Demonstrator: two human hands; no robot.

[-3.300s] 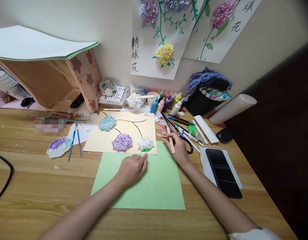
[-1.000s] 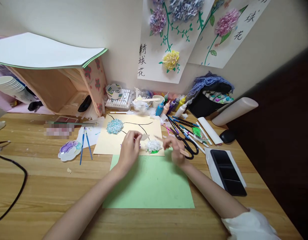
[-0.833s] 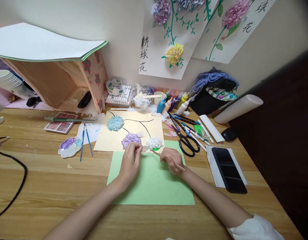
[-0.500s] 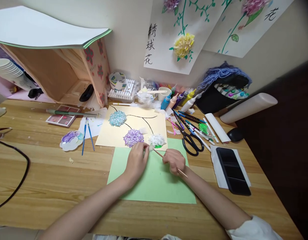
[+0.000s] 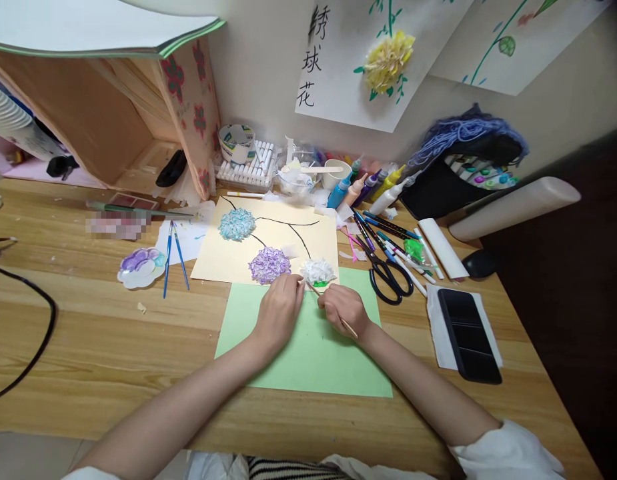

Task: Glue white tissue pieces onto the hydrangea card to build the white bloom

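My right hand (image 5: 344,312) is closed around a thin wooden stick (image 5: 349,329), whose tip points up and left at my left fingertips. The fingers of my left hand (image 5: 279,312) are pinched on a small whitish scrap of paper (image 5: 303,281), mostly hidden at the stick's tip. Just beyond them lies a cream sheet (image 5: 208,263) with drawn dark stems. It bears a blue flower (image 5: 237,225), a purple flower (image 5: 269,265) and a white flower (image 5: 318,270) with green at its base. Under both hands is a green sheet (image 5: 308,363).
Black scissors (image 5: 391,280), pens (image 5: 391,227) and a phone-like black case (image 5: 469,337) lie to the right. Paint bottles (image 5: 355,190) and a bowl (image 5: 295,180) stand behind. On the left are two brushes (image 5: 168,260) and a palette (image 5: 141,268).
The view has tipped down slightly, so the wall pictures sit higher. My right hand and the stick have come a little closer to my left hand, which keeps its pinch.
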